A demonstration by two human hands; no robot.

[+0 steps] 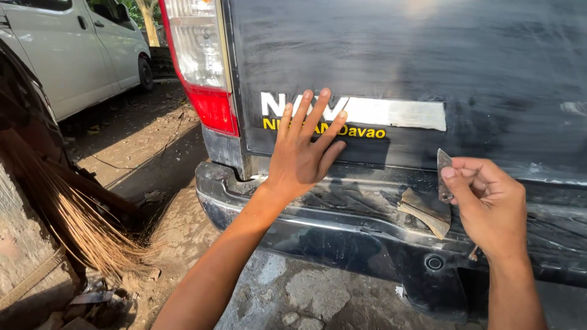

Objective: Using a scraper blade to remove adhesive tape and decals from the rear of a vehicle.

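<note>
Left hand: flat and released, fingers spread, palm pressed on the dark tailgate over the left end of the lettered decal.
Right hand: grip pinched on a small folded piece of sandpaper, held upright just off the tailgate's lower edge.
Spare sheets: worn sandpaper pieces lying on the rear bumper, just left of the right hand.
Progress: the tailgate paint looks dull and scuffed over most of its face, so much sanding seems done; the decal strip and lower edge still look unfinished.
Surroundings: tail light at the tailgate's left edge, white van and straw broom to the left.
</note>
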